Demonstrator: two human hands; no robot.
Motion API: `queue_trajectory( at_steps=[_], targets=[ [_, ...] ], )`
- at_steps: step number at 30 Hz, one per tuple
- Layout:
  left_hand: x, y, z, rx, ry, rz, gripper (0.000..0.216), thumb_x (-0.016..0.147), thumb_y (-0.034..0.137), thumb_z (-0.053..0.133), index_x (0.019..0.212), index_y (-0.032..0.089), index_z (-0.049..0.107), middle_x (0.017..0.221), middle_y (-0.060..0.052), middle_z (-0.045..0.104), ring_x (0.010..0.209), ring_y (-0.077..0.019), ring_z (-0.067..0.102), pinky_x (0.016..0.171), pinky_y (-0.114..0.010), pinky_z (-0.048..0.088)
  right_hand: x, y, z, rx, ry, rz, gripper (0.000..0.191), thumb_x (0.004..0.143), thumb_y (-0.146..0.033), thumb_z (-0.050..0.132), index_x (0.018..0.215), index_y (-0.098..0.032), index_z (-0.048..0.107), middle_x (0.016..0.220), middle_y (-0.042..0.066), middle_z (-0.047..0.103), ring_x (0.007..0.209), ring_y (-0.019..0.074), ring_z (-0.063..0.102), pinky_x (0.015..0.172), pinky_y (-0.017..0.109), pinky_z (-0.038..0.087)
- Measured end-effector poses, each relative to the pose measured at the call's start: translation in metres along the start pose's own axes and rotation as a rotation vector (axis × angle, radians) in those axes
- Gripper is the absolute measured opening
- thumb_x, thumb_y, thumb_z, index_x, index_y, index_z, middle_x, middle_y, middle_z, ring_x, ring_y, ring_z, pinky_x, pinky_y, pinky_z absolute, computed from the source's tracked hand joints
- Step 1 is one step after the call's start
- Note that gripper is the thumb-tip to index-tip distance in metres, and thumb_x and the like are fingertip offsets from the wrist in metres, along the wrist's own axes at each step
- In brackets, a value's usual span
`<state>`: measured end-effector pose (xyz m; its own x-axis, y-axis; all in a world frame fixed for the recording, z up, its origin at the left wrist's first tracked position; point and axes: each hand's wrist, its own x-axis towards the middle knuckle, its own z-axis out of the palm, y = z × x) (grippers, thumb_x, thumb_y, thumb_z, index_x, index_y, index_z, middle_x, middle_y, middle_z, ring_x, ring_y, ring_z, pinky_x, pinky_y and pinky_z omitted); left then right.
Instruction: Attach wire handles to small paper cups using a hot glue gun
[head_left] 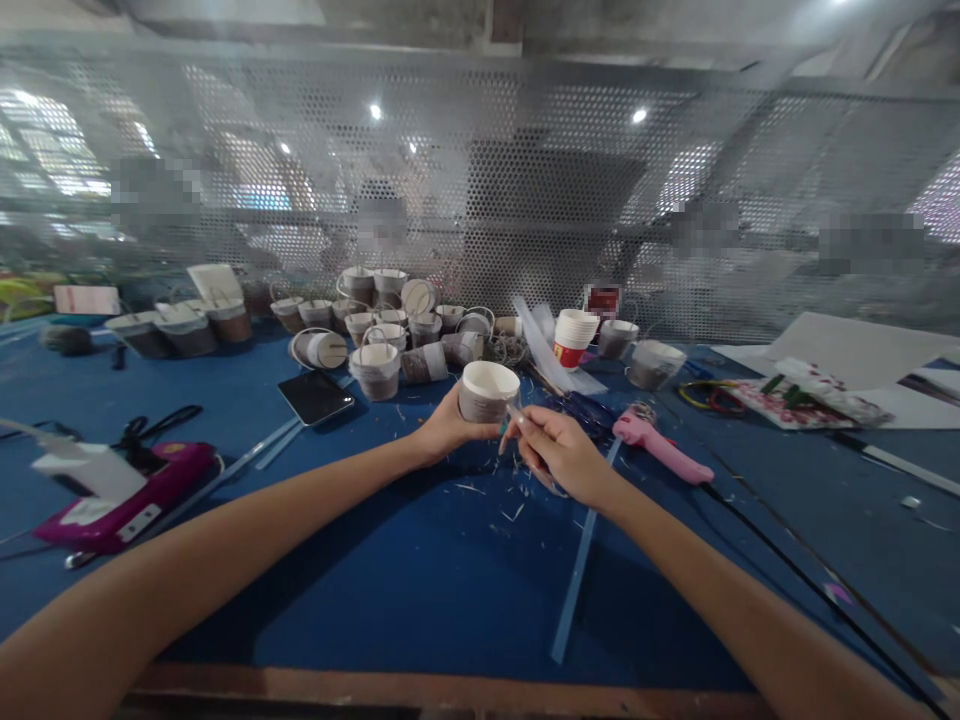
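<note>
A paper cup (489, 393) with a white inside and a greyish wrap stands upright above the table, its mouth tilted a little toward me. My left hand (448, 428) is wrapped round the cup's left side and underside. At the cup's right side, my right hand (553, 447) is closed in a pinch close to the wall. Something small and thin shows at its fingertips, with a bit of teal beside it; its kind is too small to tell. Pale scraps (514, 512) lie scattered on the blue table (390, 590) beneath both hands.
Several wrapped cups with wire handles (375, 372) crowd the back. White paper cups (576, 335) are stacked behind my right hand. A pink glue gun (664, 447) and its cord lie right, a clear glue stick (576, 590) nearer. Left are a phone (315, 397) and a purple power strip (161, 495).
</note>
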<state>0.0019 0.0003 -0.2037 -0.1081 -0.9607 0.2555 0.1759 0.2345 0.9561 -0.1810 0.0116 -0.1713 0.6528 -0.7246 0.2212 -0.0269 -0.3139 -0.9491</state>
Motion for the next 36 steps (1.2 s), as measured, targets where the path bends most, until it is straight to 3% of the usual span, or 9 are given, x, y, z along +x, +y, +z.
queue_trajectory(
  at_steps=[4,9,14,19,36],
  targets=[
    [-0.0029,0.0,-0.0017,-0.076,0.02,-0.052,0.065,0.051,0.019,0.08,0.109,0.016,0.05,0.098,-0.005,0.062,0.086,-0.0164,0.057,0.077,-0.029,0.045,0.0009,0.0015,-0.0003,0.015,0.016,0.016,0.033,0.087,-0.05,0.045,0.082,-0.017,0.051,0.045,-0.01,0.041,0.03,0.0045,0.033,0.034,0.019,0.026],
    [-0.003,0.0007,-0.0021,-0.159,-0.046,-0.099,0.059,0.05,0.017,0.073,0.107,0.017,0.054,0.098,-0.005,0.063,0.089,-0.0185,0.058,0.076,-0.028,0.044,0.0013,0.0009,-0.0008,0.003,0.021,0.0,0.033,0.087,-0.048,0.045,0.079,-0.017,0.051,0.044,-0.01,0.04,0.032,0.0044,0.034,0.036,0.019,0.028],
    [-0.0007,0.0012,-0.0005,-0.068,-0.017,-0.064,0.06,0.049,0.02,0.08,0.104,0.015,0.056,0.098,-0.007,0.065,0.094,-0.0225,0.06,0.088,-0.036,0.044,0.0,-0.0009,0.0009,0.015,0.016,0.012,0.033,0.088,-0.049,0.046,0.081,-0.017,0.051,0.045,-0.01,0.041,0.031,0.0042,0.034,0.034,0.019,0.026],
    [-0.0001,0.0,-0.0022,0.081,0.033,-0.025,0.061,0.049,0.023,0.084,0.103,0.012,0.057,0.099,-0.009,0.066,0.091,-0.023,0.061,0.089,-0.039,0.045,0.0002,0.0002,0.0018,0.014,0.013,0.01,0.033,0.087,-0.049,0.046,0.082,-0.017,0.051,0.045,-0.01,0.041,0.031,0.0045,0.034,0.033,0.019,0.025],
    [-0.0032,0.0002,0.0013,0.078,0.038,0.025,0.074,0.049,0.021,0.083,0.114,0.019,0.046,0.106,-0.007,0.06,0.1,-0.0225,0.056,0.088,-0.035,0.044,-0.0005,0.0026,0.0037,0.028,-0.022,0.028,0.029,0.09,-0.045,0.045,0.083,-0.017,0.05,0.047,-0.01,0.041,0.03,0.0033,0.034,0.032,0.018,0.026]
  ],
)
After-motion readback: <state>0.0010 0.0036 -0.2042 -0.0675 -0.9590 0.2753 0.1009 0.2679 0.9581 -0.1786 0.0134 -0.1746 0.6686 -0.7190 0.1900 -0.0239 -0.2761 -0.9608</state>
